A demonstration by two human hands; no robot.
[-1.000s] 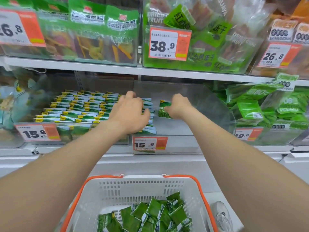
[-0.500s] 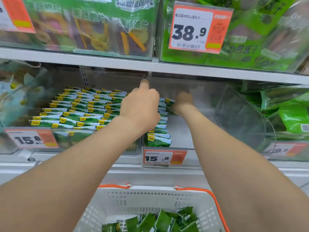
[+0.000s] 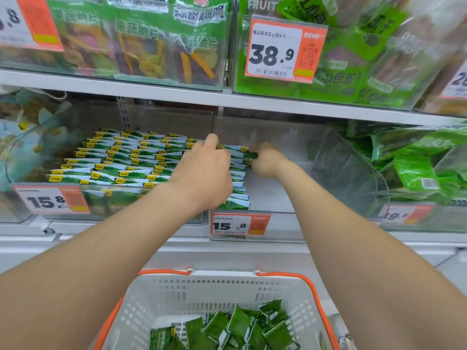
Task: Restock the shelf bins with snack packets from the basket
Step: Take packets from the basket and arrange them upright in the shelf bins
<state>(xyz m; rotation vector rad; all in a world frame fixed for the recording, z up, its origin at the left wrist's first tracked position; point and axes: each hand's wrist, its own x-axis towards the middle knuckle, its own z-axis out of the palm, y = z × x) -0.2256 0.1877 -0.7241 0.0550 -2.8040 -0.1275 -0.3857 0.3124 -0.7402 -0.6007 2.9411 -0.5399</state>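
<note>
The right hand (image 3: 267, 160) pinches a dark green packet (image 3: 250, 156) at its own left side, fingers curled round the packet's right end. The packet stands on edge, its long axis running left to right, the free end pointing at the left hand (image 3: 202, 173) and touching the rear of the row of packets (image 3: 237, 178). That row runs under and in front of the left hand, along the left side of the clear bin (image 3: 341, 152), each packet lying crosswise like the held one. The left hand lies knuckles-up on the row, fingers bent down over it. Whether it grips any packet, I cannot tell. Directly below both forearms, the white basket (image 3: 219, 274) holds loose packets (image 3: 240, 327).

A second ago the held packet hung well to the right of the row. Now it is against the row, and the two hands have drawn nearly together. The left index finger, stretched upward half a second ago, has bent down onto the packets.
</note>
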